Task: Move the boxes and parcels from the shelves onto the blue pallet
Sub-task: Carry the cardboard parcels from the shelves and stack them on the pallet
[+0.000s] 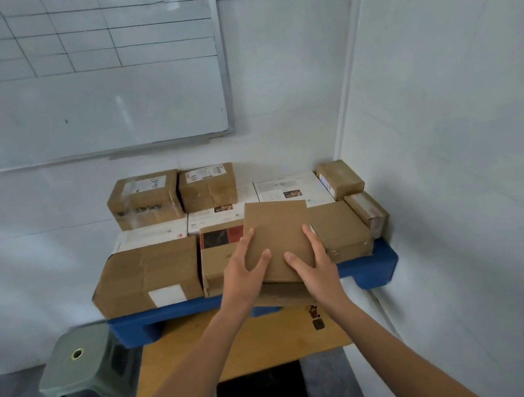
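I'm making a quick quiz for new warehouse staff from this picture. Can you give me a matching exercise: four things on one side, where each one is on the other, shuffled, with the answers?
Things
1. flat brown box
2. green stool
3. whiteboard
4. blue pallet

Places
A. on the wall, upper left
B. on the floor in the corner, under the stacked boxes
C. held between the left hand and the right hand, above the front boxes
D. on the floor, left of the pallet

Pairs: 1-C, 2-D, 3-A, 4-B
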